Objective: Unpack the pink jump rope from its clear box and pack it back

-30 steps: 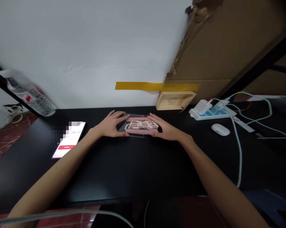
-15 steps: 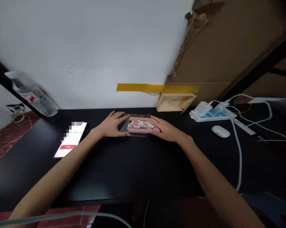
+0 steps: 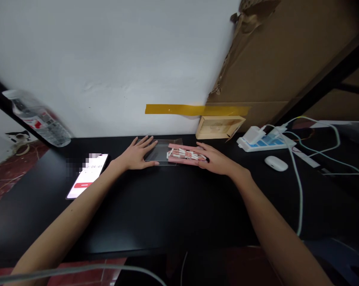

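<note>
A clear plastic sleeve lies on the black table. From its right end sticks out a pink tray, which holds several small pink-and-white rods. My left hand rests at the sleeve's left end, fingers spread and thumb along the near edge. Around the right end of the tray my right hand is closed, its thumb on the near side and its fingers on the far side. The tray's left end still sits within the sleeve.
A phone showing a timer lies left of my left forearm. Behind it a plastic bottle leans by the wall. On the right are a wooden frame, a power strip, a white mouse and loose cables.
The pink tray has slid to the right, partly out of the clear sleeve, along with my right hand. My left hand has stayed at the sleeve's left end, shifting slightly left.
</note>
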`<state>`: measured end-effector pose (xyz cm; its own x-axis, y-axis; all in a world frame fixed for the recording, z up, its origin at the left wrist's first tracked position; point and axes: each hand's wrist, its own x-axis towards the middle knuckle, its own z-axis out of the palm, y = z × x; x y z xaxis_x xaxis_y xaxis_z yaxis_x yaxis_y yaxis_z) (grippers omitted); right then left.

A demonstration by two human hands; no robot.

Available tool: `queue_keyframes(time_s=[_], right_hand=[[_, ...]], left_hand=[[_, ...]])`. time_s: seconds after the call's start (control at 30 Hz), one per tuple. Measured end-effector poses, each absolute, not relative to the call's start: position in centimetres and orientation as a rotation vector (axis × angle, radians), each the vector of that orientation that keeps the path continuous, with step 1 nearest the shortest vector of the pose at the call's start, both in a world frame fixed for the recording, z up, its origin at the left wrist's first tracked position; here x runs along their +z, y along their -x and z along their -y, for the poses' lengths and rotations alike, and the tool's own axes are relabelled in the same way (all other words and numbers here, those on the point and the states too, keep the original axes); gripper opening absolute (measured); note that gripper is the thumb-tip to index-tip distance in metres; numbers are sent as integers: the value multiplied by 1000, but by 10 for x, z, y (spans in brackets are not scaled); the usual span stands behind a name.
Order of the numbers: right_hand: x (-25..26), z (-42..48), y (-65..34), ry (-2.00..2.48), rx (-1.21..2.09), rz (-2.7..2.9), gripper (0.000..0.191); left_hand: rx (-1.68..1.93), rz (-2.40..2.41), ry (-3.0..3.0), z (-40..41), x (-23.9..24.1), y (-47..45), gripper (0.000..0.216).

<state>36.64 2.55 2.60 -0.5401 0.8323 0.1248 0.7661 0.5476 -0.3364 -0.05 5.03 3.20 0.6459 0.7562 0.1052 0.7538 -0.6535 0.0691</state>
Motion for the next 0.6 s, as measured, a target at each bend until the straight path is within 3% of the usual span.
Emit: queue_keyframes(time_s=[0.2, 0.4, 0.6], right_hand=[[26, -19, -340, 1205, 190, 2580, 90], [22, -24, -329, 1190, 155, 2629, 72], [30, -26, -341, 1291, 170, 2578, 69]], left_hand=[[270, -1205, -2865, -50, 31, 0, 92], [245, -1115, -2881, -50, 33, 0, 94], [237, -1221, -2855, -56, 30, 6, 88]])
